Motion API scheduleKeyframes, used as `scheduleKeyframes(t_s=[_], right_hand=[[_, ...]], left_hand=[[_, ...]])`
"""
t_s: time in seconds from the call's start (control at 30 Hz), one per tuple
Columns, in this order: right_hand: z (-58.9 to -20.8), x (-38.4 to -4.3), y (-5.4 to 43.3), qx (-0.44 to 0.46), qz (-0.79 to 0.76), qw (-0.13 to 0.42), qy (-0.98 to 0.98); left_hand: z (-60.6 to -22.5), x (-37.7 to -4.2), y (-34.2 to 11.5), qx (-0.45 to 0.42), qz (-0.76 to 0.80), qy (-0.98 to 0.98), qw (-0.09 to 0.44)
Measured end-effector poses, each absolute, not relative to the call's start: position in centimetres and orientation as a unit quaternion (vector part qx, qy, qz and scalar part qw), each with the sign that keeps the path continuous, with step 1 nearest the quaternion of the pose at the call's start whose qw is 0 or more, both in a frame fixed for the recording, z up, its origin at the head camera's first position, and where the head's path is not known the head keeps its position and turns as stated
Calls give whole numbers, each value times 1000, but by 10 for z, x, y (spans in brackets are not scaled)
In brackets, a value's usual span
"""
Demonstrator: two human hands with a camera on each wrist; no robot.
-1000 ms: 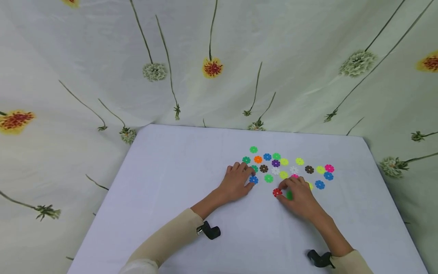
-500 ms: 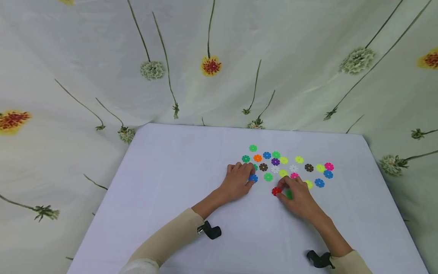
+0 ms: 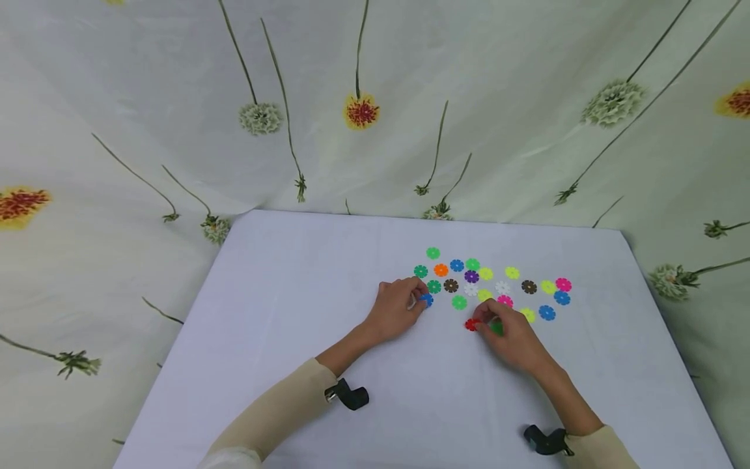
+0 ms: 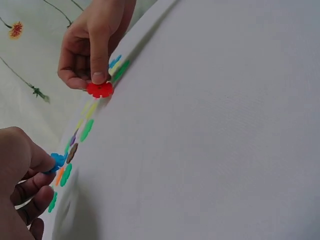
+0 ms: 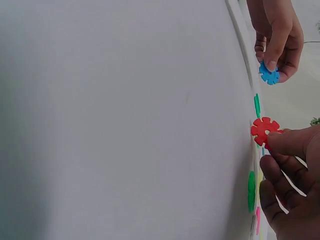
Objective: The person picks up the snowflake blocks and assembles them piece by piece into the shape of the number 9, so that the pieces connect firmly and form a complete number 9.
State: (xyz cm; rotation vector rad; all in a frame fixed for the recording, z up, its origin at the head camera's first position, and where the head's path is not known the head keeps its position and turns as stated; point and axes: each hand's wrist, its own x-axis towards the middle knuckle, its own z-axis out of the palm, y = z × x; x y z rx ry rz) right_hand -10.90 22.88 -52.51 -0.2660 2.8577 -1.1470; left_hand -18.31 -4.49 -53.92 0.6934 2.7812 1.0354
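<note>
My left hand (image 3: 395, 307) pinches a blue notched disc (image 5: 269, 73) between thumb and fingers, at the left end of the scattered discs. To its right, my right hand (image 3: 508, 332) pinches a red notched disc (image 5: 265, 131), thumb flat over its face. The red disc's slots and small centre hole show in the right wrist view. A green disc (image 3: 496, 327) lies partly hidden beneath the right hand. Just past the left fingertips is another green disc (image 3: 433, 286), and a lighter green disc (image 3: 459, 302) lies between the two hands.
Several more flower-shaped discs spread over the white table (image 3: 281, 280), among them an orange disc (image 3: 441, 270), a purple disc (image 3: 471, 277), a brown disc (image 3: 529, 287) and a pink disc (image 3: 564, 284). Behind the table hangs a flower-print cloth (image 3: 328, 156).
My left hand has pinched the blue disc and drawn it slightly left and up, uncovering the green disc beside it. My right hand has tilted the red disc and shifted it slightly.
</note>
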Motion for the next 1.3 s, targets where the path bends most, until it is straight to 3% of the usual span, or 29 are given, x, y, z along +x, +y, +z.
scheduleKeyframes(t_s=[0.57,1.3], right_hand=[[-517,-116,213,-76,-477,7,876],[-501,-125,179,-109,-522,-40,845]], left_hand=[[-504,-174,-85,100,566,799,177],[-491,-164,-64,102,604,760,217]])
